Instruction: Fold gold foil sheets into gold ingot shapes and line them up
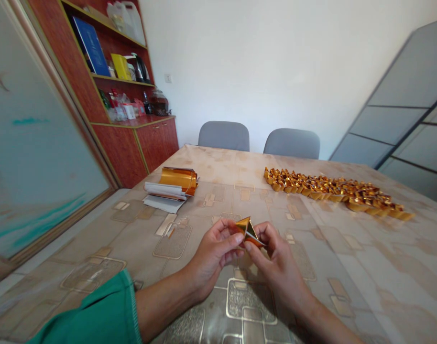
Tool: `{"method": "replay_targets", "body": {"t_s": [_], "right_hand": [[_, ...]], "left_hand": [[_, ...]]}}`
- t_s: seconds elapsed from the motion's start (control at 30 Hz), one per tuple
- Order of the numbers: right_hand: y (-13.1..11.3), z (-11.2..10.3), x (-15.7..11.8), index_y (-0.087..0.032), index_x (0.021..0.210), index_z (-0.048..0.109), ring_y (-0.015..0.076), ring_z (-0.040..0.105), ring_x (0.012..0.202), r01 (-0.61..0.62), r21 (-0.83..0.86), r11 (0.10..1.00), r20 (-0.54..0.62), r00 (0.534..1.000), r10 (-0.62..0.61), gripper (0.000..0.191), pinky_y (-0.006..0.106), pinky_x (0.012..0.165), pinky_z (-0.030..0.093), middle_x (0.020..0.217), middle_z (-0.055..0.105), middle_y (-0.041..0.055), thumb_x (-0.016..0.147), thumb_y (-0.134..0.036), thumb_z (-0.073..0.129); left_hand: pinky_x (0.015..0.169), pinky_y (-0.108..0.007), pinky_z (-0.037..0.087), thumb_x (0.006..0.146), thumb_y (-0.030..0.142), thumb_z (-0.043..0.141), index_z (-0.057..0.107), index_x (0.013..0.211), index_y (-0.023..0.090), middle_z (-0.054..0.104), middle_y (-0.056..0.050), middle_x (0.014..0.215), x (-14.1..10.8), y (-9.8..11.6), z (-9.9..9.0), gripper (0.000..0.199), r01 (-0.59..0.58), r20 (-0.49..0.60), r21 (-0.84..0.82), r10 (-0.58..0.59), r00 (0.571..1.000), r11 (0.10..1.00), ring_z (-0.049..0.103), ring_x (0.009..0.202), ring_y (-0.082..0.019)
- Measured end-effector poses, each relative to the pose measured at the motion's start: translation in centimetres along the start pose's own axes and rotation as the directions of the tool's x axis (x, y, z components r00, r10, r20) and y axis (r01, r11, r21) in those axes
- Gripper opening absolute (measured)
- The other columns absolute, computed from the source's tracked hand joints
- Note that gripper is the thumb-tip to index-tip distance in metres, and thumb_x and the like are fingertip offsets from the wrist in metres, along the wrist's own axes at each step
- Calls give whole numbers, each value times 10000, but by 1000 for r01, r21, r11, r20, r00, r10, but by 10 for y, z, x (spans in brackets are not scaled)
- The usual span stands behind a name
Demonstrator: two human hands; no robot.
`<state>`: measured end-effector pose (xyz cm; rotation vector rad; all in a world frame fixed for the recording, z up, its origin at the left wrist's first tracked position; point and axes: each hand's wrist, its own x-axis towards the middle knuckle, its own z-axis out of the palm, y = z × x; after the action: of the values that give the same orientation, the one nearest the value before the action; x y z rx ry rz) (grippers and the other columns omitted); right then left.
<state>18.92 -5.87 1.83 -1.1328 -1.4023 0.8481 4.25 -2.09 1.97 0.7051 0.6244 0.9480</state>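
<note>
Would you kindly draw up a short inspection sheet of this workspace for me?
surface: table with a patterned, glossy cover.
job's things: folded gold foil piece; long band of folded gold foil pieces; curled gold foil sheets resting on white paper sheets.
clutter: bottles and a dark jar on the cabinet top.
grippers: left hand and right hand both hold the foil piece in their fingers.
cables: nothing seen.
surroundings: two grey chairs, red-brown wooden cabinet, white wall.
</note>
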Motion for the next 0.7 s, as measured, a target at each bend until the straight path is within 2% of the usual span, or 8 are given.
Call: {"method": "replay_targets", "body": {"t_s": [0.17,0.4,0.53,0.7], "right_hand": [[-2,0,1,-225,886,562,183,573,793,-45,126,991,18,999,43,157,296,698,447,834,619,8,888,-347,660],[2,0,1,-229,844,537,179,561,772,-52,81,995,7,999,51,163,305,708,441,805,595,-2,892,-331,655],[6,-2,1,-227,878,539,187,567,772,-80,120,990,54,996,74,203,305,689,437,816,607,5,887,-391,658],[9,-4,0,-213,728,549,158,478,647,-67,-37,997,9,998,67,253,278,594,368,683,539,-17,883,-385,651]], "left_hand": [[645,-210,522,736,286,832,618,836,147,664,3,805,0,1,1,274,-54,-11,13,54,998,998,620,693,-95],[631,-207,494,629,282,896,647,783,136,673,-6,772,1,-1,1,327,-39,-68,69,44,997,997,622,687,-106],[628,-203,476,603,268,905,648,750,134,666,4,720,3,-1,1,326,-41,-107,35,45,993,999,599,629,-89],[652,-212,482,598,289,908,636,750,141,656,15,702,4,1,1,345,-61,-113,19,63,992,998,593,635,-89]]}}
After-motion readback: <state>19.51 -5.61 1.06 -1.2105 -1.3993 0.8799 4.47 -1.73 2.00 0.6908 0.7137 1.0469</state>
